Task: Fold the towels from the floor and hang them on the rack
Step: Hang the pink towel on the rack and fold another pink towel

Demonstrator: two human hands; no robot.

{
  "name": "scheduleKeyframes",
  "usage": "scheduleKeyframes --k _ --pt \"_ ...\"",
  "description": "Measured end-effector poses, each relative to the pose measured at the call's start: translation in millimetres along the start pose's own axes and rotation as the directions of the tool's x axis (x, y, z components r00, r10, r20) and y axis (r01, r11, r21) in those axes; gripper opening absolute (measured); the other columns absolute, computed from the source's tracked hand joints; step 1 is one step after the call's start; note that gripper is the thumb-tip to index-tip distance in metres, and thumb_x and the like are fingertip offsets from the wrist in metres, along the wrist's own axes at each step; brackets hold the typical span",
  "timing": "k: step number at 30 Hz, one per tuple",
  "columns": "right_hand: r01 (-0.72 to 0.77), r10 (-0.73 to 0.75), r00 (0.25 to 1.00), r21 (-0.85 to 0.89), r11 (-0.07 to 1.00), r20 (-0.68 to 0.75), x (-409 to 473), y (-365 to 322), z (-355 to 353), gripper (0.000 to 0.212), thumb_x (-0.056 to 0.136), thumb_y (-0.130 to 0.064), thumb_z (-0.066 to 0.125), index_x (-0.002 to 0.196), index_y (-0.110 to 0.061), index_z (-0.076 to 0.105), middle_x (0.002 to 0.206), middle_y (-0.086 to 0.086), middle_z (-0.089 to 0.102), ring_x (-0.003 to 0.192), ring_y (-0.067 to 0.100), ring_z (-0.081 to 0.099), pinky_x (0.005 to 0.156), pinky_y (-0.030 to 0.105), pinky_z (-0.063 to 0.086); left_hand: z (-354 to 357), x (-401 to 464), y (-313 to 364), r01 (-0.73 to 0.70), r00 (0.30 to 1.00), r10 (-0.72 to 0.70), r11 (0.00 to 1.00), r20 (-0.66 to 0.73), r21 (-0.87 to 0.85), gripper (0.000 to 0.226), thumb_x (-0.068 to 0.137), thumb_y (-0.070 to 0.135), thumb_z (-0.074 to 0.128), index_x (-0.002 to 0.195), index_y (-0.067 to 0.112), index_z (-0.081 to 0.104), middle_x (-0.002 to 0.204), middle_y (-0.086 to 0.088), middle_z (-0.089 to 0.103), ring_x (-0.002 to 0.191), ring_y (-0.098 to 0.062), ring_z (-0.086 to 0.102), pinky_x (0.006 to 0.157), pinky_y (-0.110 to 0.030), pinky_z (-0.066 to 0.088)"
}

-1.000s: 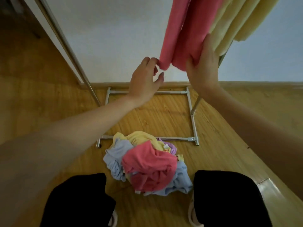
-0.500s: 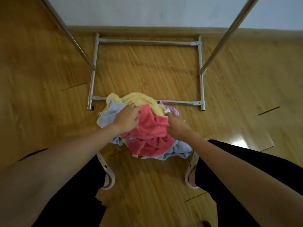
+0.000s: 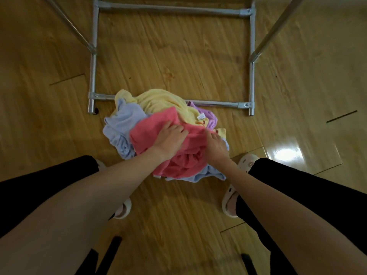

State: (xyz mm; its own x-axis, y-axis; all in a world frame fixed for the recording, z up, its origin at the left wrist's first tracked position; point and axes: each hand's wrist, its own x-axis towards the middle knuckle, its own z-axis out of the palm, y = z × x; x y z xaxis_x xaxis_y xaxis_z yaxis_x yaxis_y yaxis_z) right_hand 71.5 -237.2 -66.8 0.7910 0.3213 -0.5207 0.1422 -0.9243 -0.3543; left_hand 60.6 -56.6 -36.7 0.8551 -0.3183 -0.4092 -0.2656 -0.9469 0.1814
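Both hands moved deeper onto pink towel [image 3: 178, 161] since last frame.
Left hand [image 3: 170, 138] and right hand [image 3: 216, 145] clutch its folds; pile [image 3: 127, 124] on floor [image 3: 59, 116] touches rack base [image 3: 92, 76], bare boards either side.

We reach both bare forearms down and forward. Our left hand [image 3: 170, 138] lies knuckles up with fingers curled into the pink towel [image 3: 184, 155]; our right hand [image 3: 216, 145] grips its fabric just beside, wrists near each other.
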Motion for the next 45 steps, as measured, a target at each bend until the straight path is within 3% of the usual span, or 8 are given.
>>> scheduleKeyframes --k 7,12,15,22,30,33,39,45 --pt "0.022 -0.014 0.996 0.1 0.995 -0.084 -10.5 -9.1 10.1 0.044 0.094 -0.013 0.037 0.138 -0.013 0.038 0.122 0.021 0.049 0.114 0.036 0.044 0.093 0.043 0.043 -11.5 -24.0 -4.0 -0.031 0.963 -0.067 0.936 -0.262 -0.351 0.014 0.087 0.016 0.059 0.085 0.015 0.073 0.081 0.0 0.069 0.081 -0.024 0.061 0.083 -0.036 0.037" --pt "0.148 -0.149 0.989 0.099 0.984 -0.003 -19.9 -23.3 -6.5 0.056 0.091 -0.046 0.035 0.145 -0.032 0.032 0.138 0.02 0.036 0.127 0.035 0.034 0.106 0.048 0.035 -24.1 -59.9 8.6 0.03 0.928 -0.188 0.897 -0.321 -0.441 0.011 0.082 0.01 0.067 0.087 0.013 0.076 0.079 -0.002 0.071 0.074 -0.023 0.062 0.077 -0.038 0.044" --pt "0.232 -0.231 0.973 -0.033 0.972 0.024 -26.2 -34.9 -18.5 0.032 0.095 -0.025 0.049 0.123 -0.012 0.058 0.136 0.02 0.041 0.125 0.036 0.037 0.103 0.047 0.035 -35.6 -81.5 16.2 0.079 0.912 -0.252 0.881 -0.323 -0.466 0.018 0.084 0.014 0.059 0.087 0.011 0.076 0.078 -0.003 0.071 0.073 -0.025 0.063 0.077 -0.039 0.044" --pt "0.183 -0.178 0.98 0.066 0.981 -0.085 -75.5 -50.3 -71.1 0.014 0.084 -0.008 0.051 0.093 -0.003 0.06 0.097 0.014 0.06 0.092 0.031 0.054 0.079 0.039 0.043 -97.1 -137.6 30.9 0.213 0.72 -0.609 0.65 -0.333 -0.729 0.022 0.089 0.002 0.056 0.103 0.005 0.072 0.099 -0.01 0.072 0.091 -0.018 0.062 0.081 -0.028 0.044" --pt "0.281 -0.189 0.948 0.397 0.874 -0.257 -177.2 -72.3 -124.5 0.011 0.08 -0.002 0.052 0.085 -0.012 0.054 0.073 -0.008 0.055 0.069 0.009 0.051 0.061 0.01 0.033 -177.6 -199.9 62.6 0.063 0.742 -0.525 0.674 -0.417 -0.736 0.018 0.09 0.012 0.058 0.102 0.012 0.072 0.096 0.005 0.07 0.092 -0.007 0.062 0.085 -0.026 0.049" --pt "0.346 -0.216 0.93 0.516 0.784 -0.296 -206.3 -98.3 -147.8 0.017 0.074 -0.002 0.054 0.081 -0.018 0.053 0.077 -0.006 0.059 0.074 0.01 0.055 0.068 0.015 0.039 -217.8 -221.9 75.6 -0.019 0.747 -0.473 0.687 -0.468 -0.726 0.016 0.088 0.01 0.062 0.099 0.014 0.074 0.09 0.016 0.067 0.083 0.011 0.058 0.077 -0.004 0.04" --pt "0.383 -0.253 0.923 0.761 0.523 -0.29 -263.3 -152.5 -207.1 0.011 0.073 0.011 0.053 0.075 0.0 0.054 0.071 0.009 0.054 0.072 0.02 0.053 0.071 0.035 0.044 -283.3 -264.4 96.9 -0.145 0.772 -0.346 0.721 -0.533 -0.678 0.019 0.087 0.01 0.065 0.104 0.014 0.074 0.093 0.018 0.064 0.09 0.002 0.06 0.081 -0.009 0.043" --pt "0.448 -0.348 0.879 0.812 0.375 -0.325 -307.3 -182.4 -254.8 0.017 0.083 0.0 0.053 0.096 0.002 0.062 0.085 0.009 0.064 0.083 0.012 0.061 0.077 0.023 0.05 -322.8 -297.4 108.8 -0.237 0.717 -0.318 0.726 -0.62 -0.646 0.018 0.085 0.007 0.067 0.099 0.013 0.075 0.091 0.018 0.066 0.085 0.007 0.062 0.081 -0.01 0.047"
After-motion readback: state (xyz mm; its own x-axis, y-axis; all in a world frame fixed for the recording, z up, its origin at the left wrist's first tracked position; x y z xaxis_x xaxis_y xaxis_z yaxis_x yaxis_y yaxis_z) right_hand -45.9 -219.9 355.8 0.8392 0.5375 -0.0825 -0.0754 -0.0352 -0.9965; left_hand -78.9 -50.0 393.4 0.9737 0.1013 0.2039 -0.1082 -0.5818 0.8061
